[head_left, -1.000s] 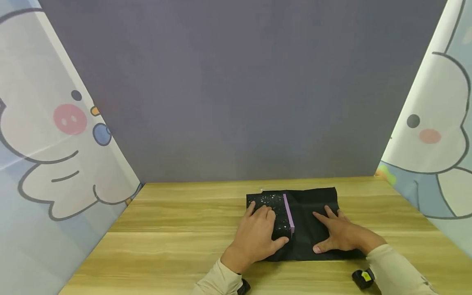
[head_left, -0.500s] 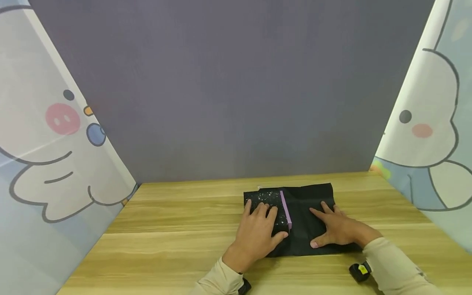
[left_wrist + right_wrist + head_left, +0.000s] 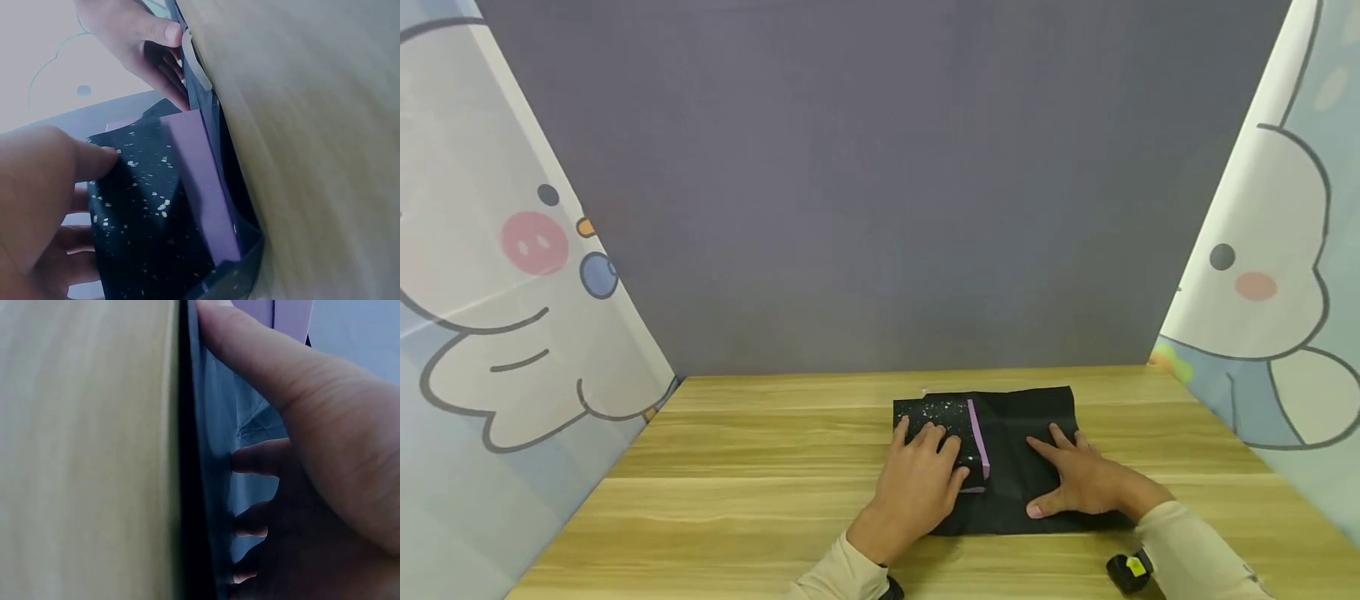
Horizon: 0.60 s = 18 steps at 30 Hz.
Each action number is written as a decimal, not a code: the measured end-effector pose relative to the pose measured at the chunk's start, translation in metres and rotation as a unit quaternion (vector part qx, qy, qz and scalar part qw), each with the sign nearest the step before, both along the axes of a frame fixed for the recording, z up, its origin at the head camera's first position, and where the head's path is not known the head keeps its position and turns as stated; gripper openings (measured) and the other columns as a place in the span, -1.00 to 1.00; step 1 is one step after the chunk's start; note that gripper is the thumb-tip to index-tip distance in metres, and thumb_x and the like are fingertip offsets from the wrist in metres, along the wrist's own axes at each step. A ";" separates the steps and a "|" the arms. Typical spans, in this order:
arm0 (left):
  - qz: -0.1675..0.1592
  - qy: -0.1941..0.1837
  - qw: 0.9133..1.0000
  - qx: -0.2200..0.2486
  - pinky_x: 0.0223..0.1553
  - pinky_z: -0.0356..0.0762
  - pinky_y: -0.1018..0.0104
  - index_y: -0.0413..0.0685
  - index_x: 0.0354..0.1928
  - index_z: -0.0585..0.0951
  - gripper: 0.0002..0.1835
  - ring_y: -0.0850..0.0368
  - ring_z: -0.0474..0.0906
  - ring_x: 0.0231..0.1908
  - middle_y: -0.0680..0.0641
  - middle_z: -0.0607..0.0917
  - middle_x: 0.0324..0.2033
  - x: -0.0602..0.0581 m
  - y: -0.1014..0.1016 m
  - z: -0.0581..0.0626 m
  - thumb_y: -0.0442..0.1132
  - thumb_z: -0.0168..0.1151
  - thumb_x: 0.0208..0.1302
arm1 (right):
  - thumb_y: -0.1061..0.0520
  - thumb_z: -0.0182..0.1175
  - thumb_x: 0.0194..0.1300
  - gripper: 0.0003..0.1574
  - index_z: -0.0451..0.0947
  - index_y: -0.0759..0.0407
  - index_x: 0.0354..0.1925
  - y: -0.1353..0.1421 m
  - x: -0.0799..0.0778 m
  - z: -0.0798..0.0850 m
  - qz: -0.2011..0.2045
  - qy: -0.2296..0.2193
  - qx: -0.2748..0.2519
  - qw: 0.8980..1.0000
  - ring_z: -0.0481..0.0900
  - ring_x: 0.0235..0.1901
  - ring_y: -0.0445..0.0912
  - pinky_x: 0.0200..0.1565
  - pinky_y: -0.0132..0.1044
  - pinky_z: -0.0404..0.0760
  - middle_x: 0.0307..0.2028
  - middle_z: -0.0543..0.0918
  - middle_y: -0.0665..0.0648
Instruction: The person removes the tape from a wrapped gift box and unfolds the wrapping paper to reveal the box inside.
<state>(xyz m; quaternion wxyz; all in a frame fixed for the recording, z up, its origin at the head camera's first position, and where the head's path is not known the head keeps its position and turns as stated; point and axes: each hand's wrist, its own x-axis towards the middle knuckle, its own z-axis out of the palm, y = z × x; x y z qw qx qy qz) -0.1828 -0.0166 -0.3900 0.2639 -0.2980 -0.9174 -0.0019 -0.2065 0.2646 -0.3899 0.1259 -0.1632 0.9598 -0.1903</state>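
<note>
A purple box (image 3: 978, 437) lies on a sheet of black wrapping paper (image 3: 1011, 425), on the paper's left half. The paper's white-speckled side (image 3: 946, 410) is folded over the box top, leaving the purple right side bare. My left hand (image 3: 913, 483) rests on this folded part with spread fingers. In the left wrist view, the box's bare purple side (image 3: 203, 187) shows beside the speckled fold (image 3: 150, 206). My right hand (image 3: 1086, 481) presses the plain black right part of the sheet, fingers spread. The right wrist view shows its fingertips touching the paper.
A wooden table (image 3: 760, 467) carries the paper and box. A grey panel (image 3: 880, 183) rises behind it. Cartoon-printed sheets (image 3: 535, 350) hang at both sides. A small pale bit (image 3: 925, 392) sits at the paper's far edge.
My left thumb has drawn in toward the box, and a purple strip now shows at the box's near edge. The right hand stays in place on the paper. The head view shifted slightly.
</note>
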 end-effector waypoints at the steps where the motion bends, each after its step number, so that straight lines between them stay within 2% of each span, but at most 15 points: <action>1: -0.002 -0.001 1.000 0.001 0.26 0.35 -0.20 0.07 0.10 0.66 -0.61 0.05 0.63 0.10 -0.06 0.69 0.04 0.001 -0.001 -0.001 0.12 0.16 0.45 | -0.42 0.47 -0.03 0.37 0.20 0.30 0.49 -0.001 0.001 -0.001 0.001 -0.004 -0.002 1.000 -0.22 0.29 0.76 0.08 0.63 0.08 0.43 -0.10 0.68; 4: -0.013 0.000 1.000 0.022 0.22 0.41 -0.18 0.06 0.09 0.67 -0.63 0.08 0.66 0.03 -0.05 0.71 0.00 0.000 -0.006 0.000 0.09 0.14 0.47 | -0.43 0.46 -0.03 0.39 0.19 0.29 0.50 -0.005 0.001 -0.001 0.002 -0.013 -0.005 1.000 -0.22 0.30 0.75 0.09 0.63 0.09 0.44 -0.12 0.67; 7: -0.030 0.004 0.998 0.063 0.17 0.47 -0.15 0.05 0.09 0.68 -0.66 0.12 0.67 -0.04 0.00 0.73 -0.06 -0.004 -0.010 0.003 0.05 0.12 0.50 | -0.44 0.46 -0.03 0.39 0.18 0.29 0.50 -0.007 -0.001 0.003 0.003 -0.012 -0.002 1.000 -0.23 0.31 0.74 0.09 0.63 0.08 0.44 -0.13 0.66; 11: -0.046 -0.002 0.993 0.109 0.14 0.50 -0.12 0.06 0.15 0.64 -0.66 0.14 0.68 -0.03 0.02 0.75 -0.07 -0.010 -0.012 0.006 0.01 0.06 0.54 | -0.42 0.46 -0.01 0.39 0.17 0.29 0.51 -0.005 -0.003 0.008 0.004 -0.012 -0.001 1.000 -0.27 0.31 0.74 0.09 0.65 0.02 0.45 -0.14 0.66; 18: -0.044 -0.010 0.991 0.129 0.24 0.38 -0.16 0.03 0.27 0.53 -0.61 0.20 0.70 -0.07 0.04 0.76 -0.07 -0.009 -0.010 0.002 -0.01 0.05 0.55 | -0.41 0.47 -0.01 0.39 0.16 0.30 0.51 0.000 0.000 0.006 0.004 -0.024 -0.005 1.000 -0.31 0.31 0.74 0.09 0.67 -0.05 0.45 -0.16 0.66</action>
